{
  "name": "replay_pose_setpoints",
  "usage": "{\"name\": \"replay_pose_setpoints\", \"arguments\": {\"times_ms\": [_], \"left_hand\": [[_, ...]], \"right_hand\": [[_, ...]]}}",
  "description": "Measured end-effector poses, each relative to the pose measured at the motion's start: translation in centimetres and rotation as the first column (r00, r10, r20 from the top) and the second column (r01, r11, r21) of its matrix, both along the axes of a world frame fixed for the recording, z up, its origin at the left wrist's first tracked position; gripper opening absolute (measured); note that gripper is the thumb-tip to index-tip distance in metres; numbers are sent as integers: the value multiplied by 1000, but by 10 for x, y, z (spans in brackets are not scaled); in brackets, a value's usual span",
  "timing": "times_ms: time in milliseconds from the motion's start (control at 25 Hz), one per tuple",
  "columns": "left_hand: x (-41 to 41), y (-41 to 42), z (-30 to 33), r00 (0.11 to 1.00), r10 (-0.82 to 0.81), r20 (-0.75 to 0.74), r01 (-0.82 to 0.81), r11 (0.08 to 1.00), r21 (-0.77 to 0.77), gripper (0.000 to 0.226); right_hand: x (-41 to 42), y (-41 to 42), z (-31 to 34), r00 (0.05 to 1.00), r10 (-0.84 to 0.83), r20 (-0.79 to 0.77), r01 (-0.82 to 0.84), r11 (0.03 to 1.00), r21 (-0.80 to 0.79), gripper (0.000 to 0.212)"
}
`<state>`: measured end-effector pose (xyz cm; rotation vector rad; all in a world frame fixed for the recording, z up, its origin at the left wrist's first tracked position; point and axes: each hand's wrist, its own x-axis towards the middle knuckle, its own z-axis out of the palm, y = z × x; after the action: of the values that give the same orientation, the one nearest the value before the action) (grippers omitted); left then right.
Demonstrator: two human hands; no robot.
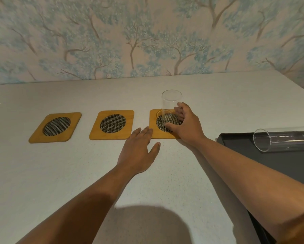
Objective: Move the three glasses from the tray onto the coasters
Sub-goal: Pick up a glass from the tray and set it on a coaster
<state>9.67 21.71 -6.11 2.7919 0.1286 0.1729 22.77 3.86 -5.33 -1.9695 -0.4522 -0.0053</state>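
Three wooden coasters with dark woven centres lie in a row on the pale table: left coaster (55, 127), middle coaster (112, 124), right coaster (153, 132). A clear glass (170, 104) stands upright on the right coaster, and my right hand (184, 125) is wrapped around its lower part. My left hand (139, 148) rests flat on the table, fingers apart, its fingertips touching the right coaster's near left edge. A second clear glass (283, 139) lies on its side on the black tray (235, 143) at the right.
A wall with blue tree-patterned wallpaper (147, 37) rises behind the table's far edge. The black tray runs along the table's right side, partly hidden under my right forearm. My shadow falls on the near table.
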Motion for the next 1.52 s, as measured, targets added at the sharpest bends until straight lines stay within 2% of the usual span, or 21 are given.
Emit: {"name": "replay_pose_setpoints", "arguments": {"times_ms": [600,1520], "left_hand": [[0,0,1,1000,13,-4,-13,1000,-10,72],[-4,-3,8,1000,11,-2,-11,998,-56,69]], "right_hand": [[2,4,-3,995,-15,96,26,994,-108,98],[5,2,-6,992,-22,122,33,996,-85,100]]}}
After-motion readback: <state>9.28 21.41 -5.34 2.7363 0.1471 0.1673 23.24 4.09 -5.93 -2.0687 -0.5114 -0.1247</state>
